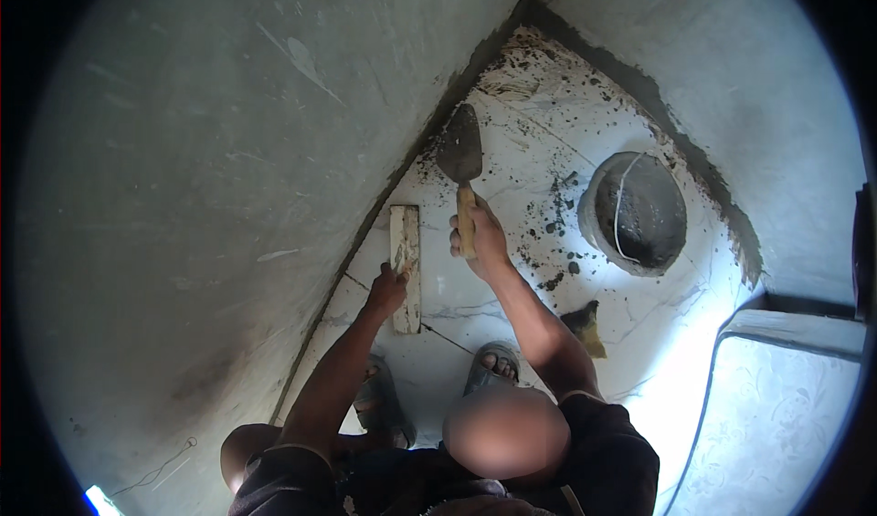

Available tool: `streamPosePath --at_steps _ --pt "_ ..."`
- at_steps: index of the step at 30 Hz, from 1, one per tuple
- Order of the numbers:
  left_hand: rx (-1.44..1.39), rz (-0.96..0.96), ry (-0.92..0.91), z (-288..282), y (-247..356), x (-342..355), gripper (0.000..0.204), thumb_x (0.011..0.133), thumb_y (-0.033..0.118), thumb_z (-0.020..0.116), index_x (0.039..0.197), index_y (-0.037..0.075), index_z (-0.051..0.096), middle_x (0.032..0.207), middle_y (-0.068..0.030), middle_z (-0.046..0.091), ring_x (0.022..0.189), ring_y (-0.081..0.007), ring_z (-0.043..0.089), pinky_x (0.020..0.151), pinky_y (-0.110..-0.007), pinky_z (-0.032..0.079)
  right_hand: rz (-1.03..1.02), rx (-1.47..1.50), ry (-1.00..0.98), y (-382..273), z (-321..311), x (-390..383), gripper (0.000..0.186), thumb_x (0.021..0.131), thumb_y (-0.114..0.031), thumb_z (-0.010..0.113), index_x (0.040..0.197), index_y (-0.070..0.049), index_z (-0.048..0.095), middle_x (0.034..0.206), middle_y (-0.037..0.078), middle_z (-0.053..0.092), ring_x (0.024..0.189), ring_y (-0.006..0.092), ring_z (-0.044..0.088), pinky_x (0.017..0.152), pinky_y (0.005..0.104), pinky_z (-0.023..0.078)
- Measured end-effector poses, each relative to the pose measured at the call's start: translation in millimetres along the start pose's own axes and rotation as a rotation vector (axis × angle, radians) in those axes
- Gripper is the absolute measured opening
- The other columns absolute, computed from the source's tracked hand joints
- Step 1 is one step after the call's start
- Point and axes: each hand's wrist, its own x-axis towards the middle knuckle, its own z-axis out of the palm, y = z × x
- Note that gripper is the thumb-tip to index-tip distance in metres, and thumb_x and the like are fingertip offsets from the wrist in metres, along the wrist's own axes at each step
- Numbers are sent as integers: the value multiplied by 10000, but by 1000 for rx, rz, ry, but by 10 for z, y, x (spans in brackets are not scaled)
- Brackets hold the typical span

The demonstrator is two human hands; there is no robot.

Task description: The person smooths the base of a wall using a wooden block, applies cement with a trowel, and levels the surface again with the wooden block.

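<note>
My right hand (pixel 486 236) is wrapped round the wooden handle of a pointed trowel (pixel 459 146). Its dark, mortar-smeared blade points away from me, close to the foot of the left wall. Lower and to the left, my left hand (pixel 388 289) is closed at the left edge of a narrow wooden board (pixel 405 242), pale and stained with mortar. The board stretches lengthwise away from me over the tiles; whether it rests on them I cannot tell. Part of my left fingers is hidden.
A mortar-coated bucket (pixel 592 207) with a wire handle stands to the right. Dark crumbs of mortar (pixel 559 207) litter the white tiled floor (pixel 438 279). Grey mortar strips (pixel 630 68) run along both wall bases. A dark and yellowish scrap (pixel 586 327) lies near my right forearm; a pale padded object (pixel 776 406) stands lower right.
</note>
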Motion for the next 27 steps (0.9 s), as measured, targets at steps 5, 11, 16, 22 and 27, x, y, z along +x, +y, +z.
streamPosePath --at_steps 5,11,16,22,27 --pt "-13 61 -2 25 -82 68 481 966 294 529 1189 -89 343 1013 -392 609 990 -539 599 856 -553 489 -22 6 -55 -567 -11 -1136 447 953 -356 483 1366 -210 398 897 59 541 552 145 516 420 302 425" --pt "-51 3 -19 -11 21 14 487 975 286 513 1220 -95 334 1078 -393 595 1044 -521 590 888 -535 483 -345 -156 107 -1153 -201 -2337 545 952 -235 428 1455 -89 279 834 116 541 455 164 520 338 305 453" --pt "-9 6 -36 -54 76 2 524 974 300 510 1260 -97 321 1100 -394 591 1057 -516 591 914 -530 481 -618 -942 600 -1287 -768 -2560 547 970 -194 503 1475 -57 345 937 94 607 557 125 552 510 272 498" --pt "-75 -18 -25 -7 50 -23 523 972 289 506 1265 -102 320 1101 -398 590 1063 -523 587 917 -530 482 -860 -1508 655 -1064 -1012 -2414 547 962 -90 483 1478 -5 326 1373 265 522 1248 337 552 1002 427 449" --pt "-70 -28 -33 2 75 -3 509 969 280 517 1253 -93 318 1095 -400 590 1041 -523 596 911 -538 483 -611 -989 350 -620 -477 -1698 522 980 -163 507 1468 -50 358 1158 167 548 911 246 551 755 359 446"
